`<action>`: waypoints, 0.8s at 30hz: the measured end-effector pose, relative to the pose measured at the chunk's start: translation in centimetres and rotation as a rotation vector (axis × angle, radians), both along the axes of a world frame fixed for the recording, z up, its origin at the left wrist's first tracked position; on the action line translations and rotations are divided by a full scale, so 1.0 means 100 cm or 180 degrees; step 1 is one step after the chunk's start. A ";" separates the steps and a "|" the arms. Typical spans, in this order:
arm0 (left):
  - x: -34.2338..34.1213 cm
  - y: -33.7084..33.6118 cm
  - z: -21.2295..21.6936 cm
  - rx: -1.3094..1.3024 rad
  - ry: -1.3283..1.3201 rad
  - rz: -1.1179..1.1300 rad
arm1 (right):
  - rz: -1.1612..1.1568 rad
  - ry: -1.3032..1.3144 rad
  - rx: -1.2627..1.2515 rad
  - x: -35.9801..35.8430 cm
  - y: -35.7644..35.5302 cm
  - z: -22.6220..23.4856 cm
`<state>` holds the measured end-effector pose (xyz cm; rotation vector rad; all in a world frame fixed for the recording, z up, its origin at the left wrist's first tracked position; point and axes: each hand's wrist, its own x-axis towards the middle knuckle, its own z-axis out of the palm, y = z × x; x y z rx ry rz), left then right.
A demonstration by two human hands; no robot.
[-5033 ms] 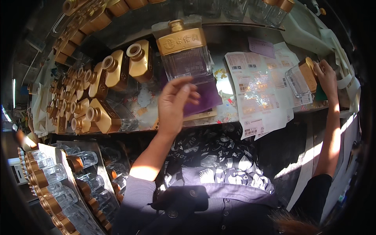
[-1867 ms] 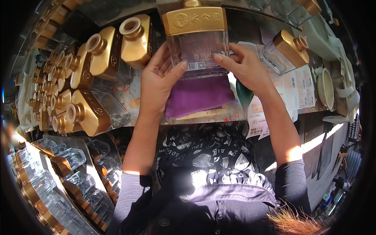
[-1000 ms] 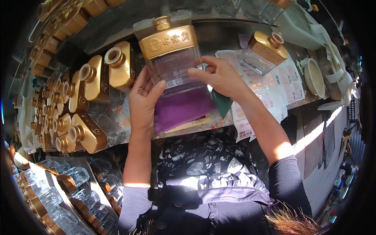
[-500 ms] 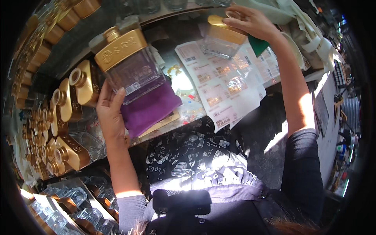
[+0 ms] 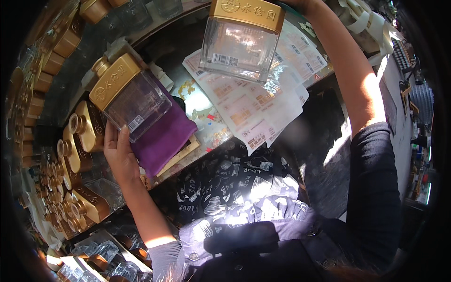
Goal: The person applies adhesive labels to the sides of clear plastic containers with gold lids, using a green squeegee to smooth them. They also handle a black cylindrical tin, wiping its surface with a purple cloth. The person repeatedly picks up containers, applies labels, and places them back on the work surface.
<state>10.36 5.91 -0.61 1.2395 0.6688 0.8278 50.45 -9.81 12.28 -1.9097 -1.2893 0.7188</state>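
My left hand (image 5: 120,152) grips the lower corner of a clear rectangular glass bottle (image 5: 141,105), tilted, its embossed gold shoulder and neck pointing up and left. A purple cloth (image 5: 169,134) lies beneath and beside this bottle. At the top centre a second such bottle (image 5: 239,47) is raised, its gold shoulder uppermost and its neck cut off by the picture's edge. My right hand (image 5: 303,4) is at that bottle's upper right corner, closed on it as far as I can see; its fingers are mostly out of view. Something green shows by that hand.
Sheets of printed labels (image 5: 249,105) spread over the worktable, with gold and red scraps (image 5: 211,124) beside them. Gold bottle shoulders with open necks (image 5: 91,127) crowd the left side. Crates of clear glass bottles (image 5: 103,254) stand at lower left. A row of gold-topped bottles lines the far left.
The right-hand bottle has come left and up, appearing larger and turned to show its front. My right hand has moved to the upper edge. My left hand and its bottle sit slightly lower left.
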 end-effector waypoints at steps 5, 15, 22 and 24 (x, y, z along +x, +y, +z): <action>-0.001 0.000 0.001 -0.0073 -0.0028 0.0055 | 0.0133 0.0308 -0.0049 -0.006 0.005 0.005; 0.002 0.000 -0.002 -0.0023 -0.0151 -0.0049 | 0.0387 0.0369 -0.0153 0.004 0.008 0.002; -0.001 0.000 -0.002 0.0142 -0.0030 0.0014 | 0.0614 0.0238 -0.0106 0.007 0.015 -0.001; -0.001 0.000 -0.002 0.0139 -0.0040 0.0016 | 0.0509 0.0189 -0.0220 0.007 0.016 -0.001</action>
